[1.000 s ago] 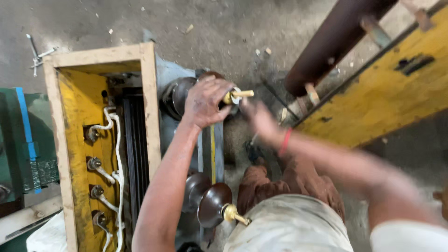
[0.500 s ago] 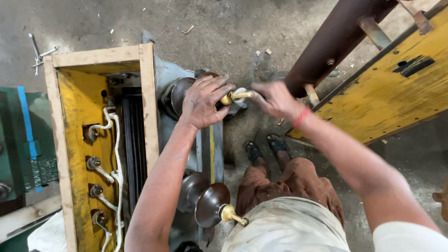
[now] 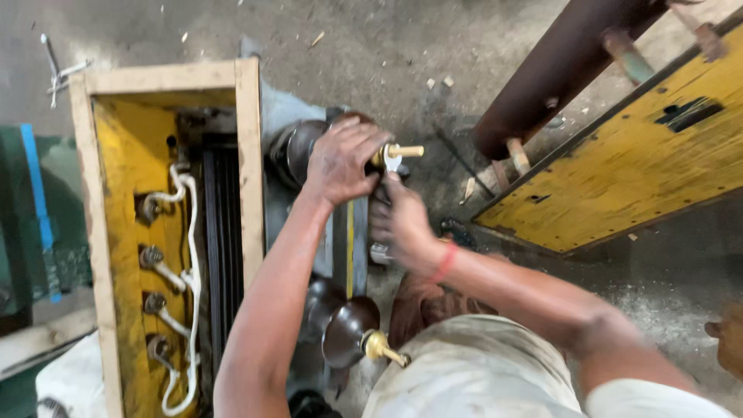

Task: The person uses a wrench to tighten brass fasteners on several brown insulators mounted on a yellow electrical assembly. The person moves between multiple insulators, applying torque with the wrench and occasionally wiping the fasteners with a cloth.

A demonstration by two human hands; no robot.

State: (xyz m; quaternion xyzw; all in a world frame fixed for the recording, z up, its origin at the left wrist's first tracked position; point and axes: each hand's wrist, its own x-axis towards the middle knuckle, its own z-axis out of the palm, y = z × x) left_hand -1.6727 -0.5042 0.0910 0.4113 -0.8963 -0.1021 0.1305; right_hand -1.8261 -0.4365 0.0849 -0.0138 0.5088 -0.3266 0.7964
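My left hand (image 3: 340,159) is clamped over a dark brown porcelain bushing (image 3: 298,147) on the side of a grey transformer body (image 3: 272,116). A brass stud (image 3: 408,151) sticks out of the bushing just past my fingers. My right hand (image 3: 401,220), with a red band at the wrist, sits right below the stud and grips a small silvery spanner (image 3: 392,160) whose head rests against the stud. A second brown bushing (image 3: 350,329) with its own brass stud (image 3: 384,350) stands lower down, beside my left forearm.
An open yellow-lined tank (image 3: 128,147) with a wooden-coloured rim holds white leads and several terminals at the left. A yellow panel (image 3: 642,162) and a brown steel beam (image 3: 557,70) lie at the right. The floor is dusty concrete (image 3: 387,46). Green and blue items sit at far left.
My right hand came in from the right of the brass stud and dropped just below it, now closed on the spanner. My left hand has stayed on the bushing.
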